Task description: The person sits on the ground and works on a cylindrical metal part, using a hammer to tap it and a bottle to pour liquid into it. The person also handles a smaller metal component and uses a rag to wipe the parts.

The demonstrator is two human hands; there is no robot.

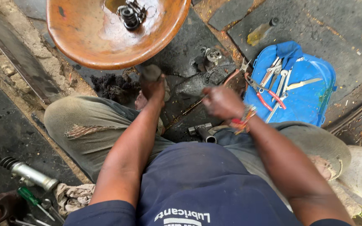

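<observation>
The person sits low on the floor [273, 25], knees apart, looking down at both hands.

The left hand [152, 87] is closed around a grey, greasy part [151, 72] that stands upright between the knees, just below the rim of a wide orange bowl [84, 37]. The fingers wrap the part from behind, so their grip is mostly hidden.

The right hand [222, 102] is curled shut on a thin rod [191, 108] that runs down and to the left from the fist, slanting toward the dark ground near the left hand. Coloured bands [244, 119] sit on that wrist.

Inside the bowl lies a dark metal assembly [131, 14] in a film of liquid. Beyond the hands, on a black oily slab, rests a small metal piece [212, 55]. A short pipe [206, 134] lies just below the right hand, against the trousers.

To the right, a blue bag [311, 100] carries spanners [279, 77] and red-handled pliers [269, 98]. A small bottle [260, 32] lies above it.

At lower left sit a shock absorber [30, 173], a green screwdriver [29, 196] and a rag [74, 196].
</observation>
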